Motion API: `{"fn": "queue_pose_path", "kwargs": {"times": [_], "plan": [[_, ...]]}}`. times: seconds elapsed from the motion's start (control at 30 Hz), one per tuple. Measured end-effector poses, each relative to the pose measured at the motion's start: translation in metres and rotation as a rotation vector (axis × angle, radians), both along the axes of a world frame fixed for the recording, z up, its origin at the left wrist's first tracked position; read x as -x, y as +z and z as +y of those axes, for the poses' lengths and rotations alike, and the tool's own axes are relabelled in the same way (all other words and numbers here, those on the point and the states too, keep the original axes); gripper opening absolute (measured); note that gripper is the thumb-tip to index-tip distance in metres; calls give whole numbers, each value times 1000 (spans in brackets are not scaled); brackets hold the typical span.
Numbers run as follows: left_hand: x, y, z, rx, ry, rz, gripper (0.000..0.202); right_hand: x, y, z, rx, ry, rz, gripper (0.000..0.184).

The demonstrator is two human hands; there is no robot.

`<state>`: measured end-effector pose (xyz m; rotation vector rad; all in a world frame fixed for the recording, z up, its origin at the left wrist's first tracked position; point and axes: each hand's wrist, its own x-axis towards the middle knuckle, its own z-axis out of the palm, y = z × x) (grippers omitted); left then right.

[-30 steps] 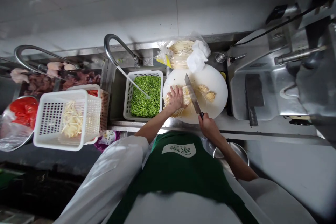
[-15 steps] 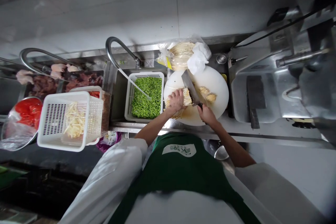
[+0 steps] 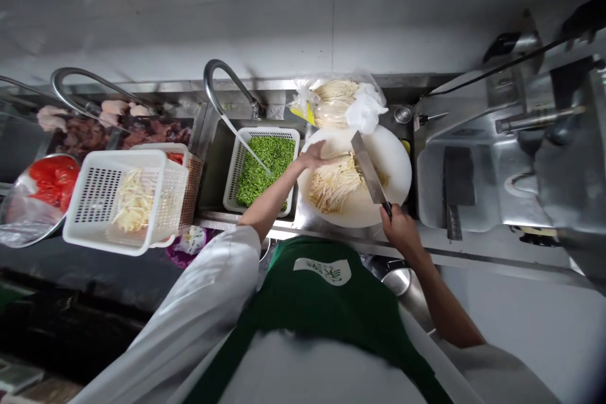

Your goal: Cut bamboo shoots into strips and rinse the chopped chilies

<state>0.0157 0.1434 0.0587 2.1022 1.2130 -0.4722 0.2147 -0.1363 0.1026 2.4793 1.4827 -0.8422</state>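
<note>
A round white cutting board [image 3: 395,158] carries a pile of pale enoki mushrooms [image 3: 334,183]. My left hand [image 3: 315,155] rests at the far left edge of the pile, fingers stretched out flat along the mushrooms. My right hand [image 3: 401,227] is wrapped round the dark handle of a cleaver [image 3: 368,173], whose blade lies slanted against the right side of the pile. Cut mushroom bases lie just beyond the blade.
A plastic bag of more enoki [image 3: 338,101] lies behind the board. A white basket of chopped greens [image 3: 262,170] stands in the sink under a tap [image 3: 222,85]. A white basket with mushrooms [image 3: 127,202], red tomatoes [image 3: 50,180] and meat [image 3: 108,132] are to the left. A metal basin [image 3: 454,183] is to the right.
My left hand has lifted off the bunch and moved to its far edge, opening flat. The mushrooms have spread out on the board. The cleaver has shifted right of the pile.
</note>
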Motion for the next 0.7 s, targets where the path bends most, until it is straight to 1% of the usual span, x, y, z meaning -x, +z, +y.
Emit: {"fn": "queue_pose_path", "kwargs": {"times": [0.03,0.07,0.1,0.17,0.27,0.37,0.5,0.6,0.7], "plan": [[9,-3,4,-4,50,-24,97,0,5,-3,-20,6,-9,33],[17,-8,3,4,86,-46,83,2,9,-6,-38,15,-9,32],[22,-13,-4,20,100,-63,74,4,13,-7,-51,28,-1,30],[30,-24,-28,15,104,-113,66,10,20,-6,-59,63,20,28],[35,-39,-71,-63,154,-231,64,22,22,1,-31,116,46,29],[37,-49,-97,-127,212,-310,66,31,17,9,35,157,54,31],[33,-63,-112,-207,252,-341,70,32,8,17,92,188,54,32],[27,-72,-119,-279,291,-374,69,30,9,23,128,208,52,33],[22,-78,-124,-298,313,-405,67,31,11,31,169,222,49,35]]}}
